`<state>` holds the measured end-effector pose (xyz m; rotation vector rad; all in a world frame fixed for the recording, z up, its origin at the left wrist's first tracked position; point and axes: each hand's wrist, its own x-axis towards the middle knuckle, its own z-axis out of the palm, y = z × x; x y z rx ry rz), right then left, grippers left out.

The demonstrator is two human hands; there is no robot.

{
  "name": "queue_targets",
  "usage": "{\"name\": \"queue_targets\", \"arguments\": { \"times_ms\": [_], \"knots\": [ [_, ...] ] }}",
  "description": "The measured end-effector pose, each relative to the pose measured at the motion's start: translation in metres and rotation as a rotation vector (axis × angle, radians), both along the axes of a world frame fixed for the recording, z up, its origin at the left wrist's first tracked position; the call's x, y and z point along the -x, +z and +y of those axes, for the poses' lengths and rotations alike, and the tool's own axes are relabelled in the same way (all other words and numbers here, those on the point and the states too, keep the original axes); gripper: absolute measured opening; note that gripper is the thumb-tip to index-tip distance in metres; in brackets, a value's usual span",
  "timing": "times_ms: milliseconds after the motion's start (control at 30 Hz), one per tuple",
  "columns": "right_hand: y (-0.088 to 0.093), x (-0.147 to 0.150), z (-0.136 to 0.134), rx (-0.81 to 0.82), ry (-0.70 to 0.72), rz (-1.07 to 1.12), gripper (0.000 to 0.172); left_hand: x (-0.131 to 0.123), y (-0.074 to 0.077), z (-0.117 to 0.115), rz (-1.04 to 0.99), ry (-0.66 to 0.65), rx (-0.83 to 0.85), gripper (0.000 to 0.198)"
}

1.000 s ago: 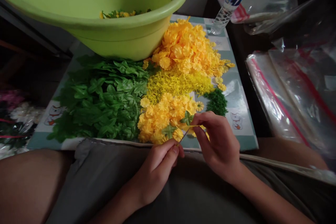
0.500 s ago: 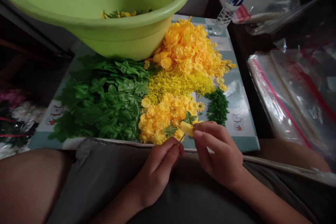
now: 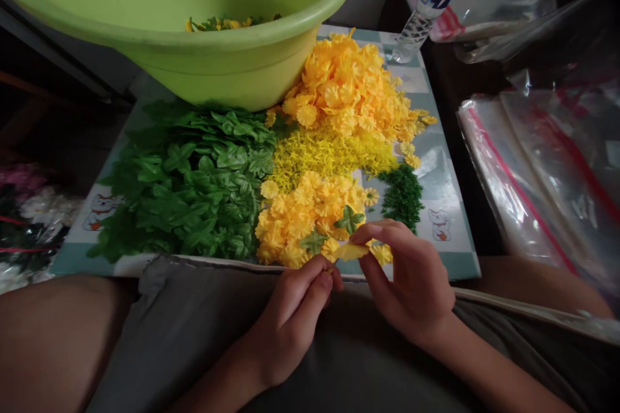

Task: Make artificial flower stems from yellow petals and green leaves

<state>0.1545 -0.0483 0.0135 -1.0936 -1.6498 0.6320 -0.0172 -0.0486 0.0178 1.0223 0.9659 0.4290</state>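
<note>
Right hand [image 3: 409, 277] nearly closed, thumb and index finger pinching a flat pale-yellow plastic blossom [image 3: 349, 251] just above the near edge of a teal-and-white checked board [image 3: 450, 263] printed with cats. Left hand [image 3: 295, 316] curled shut, fingertips [image 3: 324, 281] pinched at the blossom's left end; any stem there too small to make out. Both hands low over grey shorts [image 3: 145, 316]. Nearest the hands: heap of orange-yellow plastic flowers [image 3: 305, 219] with two small green plastic leaf sprigs [image 3: 349, 219] on top, right hand just touching its edge. Beyond it, dark-green fine sprigs [image 3: 401, 197], fine yellow shreds [image 3: 324, 158], larger orange-yellow flower heap [image 3: 349, 87], broad mound of green plastic leaves [image 3: 194, 181]. Large lime-green plastic basin [image 3: 217, 74] tilted at the far edge of the board, green and yellow pieces [image 3: 225, 24] inside. Clear plastic water bottle [image 3: 431, 3] past the far corner; clear zip bags with red stripes [image 3: 533, 181] to the right
</note>
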Motion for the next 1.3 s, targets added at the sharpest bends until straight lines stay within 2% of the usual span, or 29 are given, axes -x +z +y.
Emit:
{"name": "queue_targets", "arguments": {
  "times_ms": [133,267,333,467,633,800,1000,1300],
  "knots": [
    [0.005,0.003,-0.002,0.036,0.081,0.078,0.054,0.001,0.002,0.000,0.036,0.052,-0.095,0.023],
    [0.008,0.008,0.000,0.353,0.083,0.486,0.029,0.001,0.003,-0.001,0.059,0.104,-0.118,0.016],
    [0.007,0.009,0.003,0.530,0.099,0.620,0.016,0.001,0.001,-0.003,0.043,0.143,-0.112,0.017],
    [0.003,0.006,0.010,0.802,0.221,0.738,0.012,0.002,-0.003,-0.004,0.022,0.182,-0.099,0.023],
    [0.004,0.003,0.011,0.995,0.389,0.944,0.008,0.001,-0.001,-0.004,-0.073,0.155,-0.083,0.020],
    [0.003,0.004,0.011,1.087,0.471,1.006,0.008,-0.001,0.004,-0.001,-0.184,0.129,-0.055,0.015],
    [-0.001,0.008,0.009,1.095,0.397,0.932,0.010,0.001,0.004,0.000,-0.119,0.131,-0.076,0.018],
    [-0.007,0.014,0.009,1.108,0.373,0.890,0.013,0.004,-0.001,0.000,-0.021,0.124,-0.083,0.021]
  ]
}}
